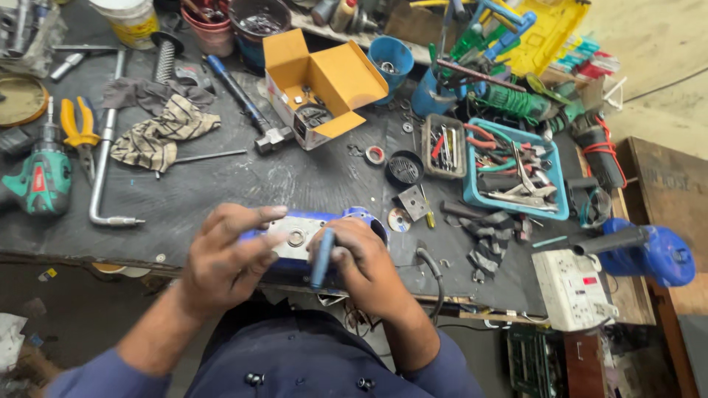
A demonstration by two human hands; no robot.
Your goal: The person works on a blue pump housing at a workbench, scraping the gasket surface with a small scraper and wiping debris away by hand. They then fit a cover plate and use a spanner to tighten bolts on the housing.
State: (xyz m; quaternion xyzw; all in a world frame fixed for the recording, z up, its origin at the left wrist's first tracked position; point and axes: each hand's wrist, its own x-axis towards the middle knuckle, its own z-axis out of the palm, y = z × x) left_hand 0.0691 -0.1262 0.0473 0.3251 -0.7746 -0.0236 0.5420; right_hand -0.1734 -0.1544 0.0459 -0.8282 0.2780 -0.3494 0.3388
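A blue power tool body (pixel 346 219) with a grey metal plate on top lies at the near edge of the dark workbench (pixel 243 184). My left hand (pixel 225 254) rests on its left end, fingers spread over the plate. In my right hand (pixel 359 262) is a blue-handled screwdriver (pixel 322 258), held upright against the tool's plate. A black cable (pixel 434 274) leaves the tool to the right and drops over the bench edge.
An open orange cardboard box (pixel 321 85), a striped rag (pixel 158 133), a green drill (pixel 40 180), yellow pliers (pixel 77 121), a bent steel wrench (pixel 103 166), a blue tray of pliers (pixel 516 169), a white power strip (pixel 574 289) and a blue grinder (pixel 649 254) crowd the bench.
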